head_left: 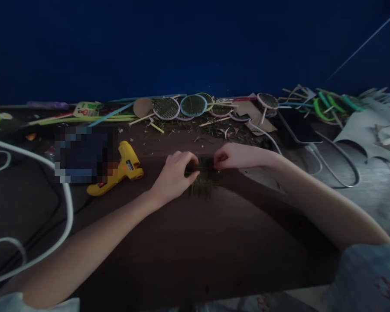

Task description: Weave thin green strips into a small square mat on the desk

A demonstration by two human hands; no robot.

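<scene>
A small dark green piece of woven leaf or grass strips [202, 184] lies on the brown table, its loose ends pointing toward me. My left hand [177, 175] is at its left side, thumb and fingers curled in a pinch on its edge. At the upper right of the piece, my right hand [228, 157] is closed, fingertips pressed together by the strip ends. What exactly the right fingertips pinch is too dark and small to make out. A yellow hot glue gun [127, 162] with a lit red light lies left of my left hand.
Small round woven fans [193, 105] with coloured rims line the back, among green scraps [211, 128]. A phone [299, 125] with a cable lies at the right, beside cut pale sheets [365, 130] and green rings [325, 108]. A thick white cable [68, 203] curves along the left.
</scene>
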